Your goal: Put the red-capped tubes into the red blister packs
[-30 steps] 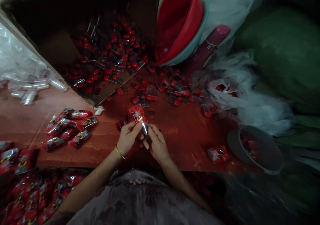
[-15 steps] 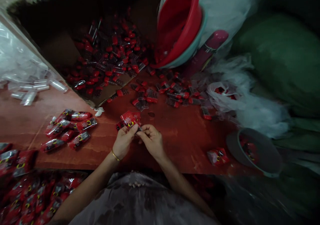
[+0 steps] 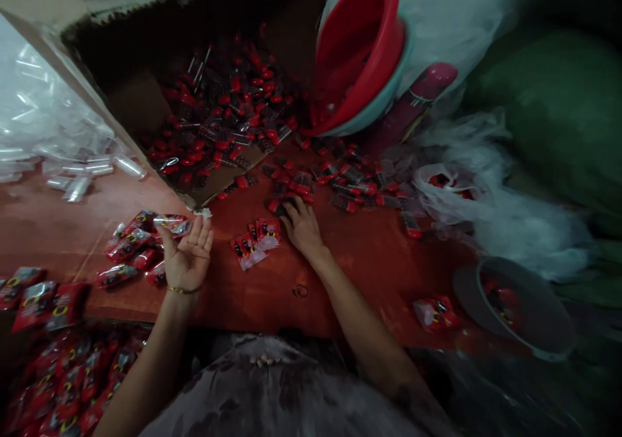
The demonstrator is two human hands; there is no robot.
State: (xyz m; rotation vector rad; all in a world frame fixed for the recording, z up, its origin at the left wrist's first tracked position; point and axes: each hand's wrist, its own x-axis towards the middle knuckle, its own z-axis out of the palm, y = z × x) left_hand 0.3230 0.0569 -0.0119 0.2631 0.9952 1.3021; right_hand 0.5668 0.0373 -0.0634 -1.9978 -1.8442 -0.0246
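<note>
My left hand [image 3: 188,256] is raised palm up, fingers stretched out and empty, beside a pile of filled red packets [image 3: 129,236]. A gold bangle [image 3: 183,290] circles its wrist. Farther right, my right hand [image 3: 305,231] reaches to the near edge of the loose items, its fingers curled on a small clear container with a red cap [image 3: 275,206], partly hidden by the fingertips. Between my hands several flat red packets [image 3: 267,228] lie fanned out on the red tabletop [image 3: 359,262]. Two small rings, perhaps rubber bands [image 3: 300,291], lie nearer to me.
A tipped cardboard box [image 3: 116,107] spills red-capped containers [image 3: 233,113]. Behind are a red basin [image 3: 357,55] and a pink bottle [image 3: 432,81]. Clear tubes [image 3: 78,178] lie left, a grey tub [image 3: 525,314] right. More filled packets [image 3: 72,379] lie below the table's front-left edge.
My hands have parted from a red packet held between them. The left moved left and opened; the right went forward to the red-capped containers. The view shifted slightly.
</note>
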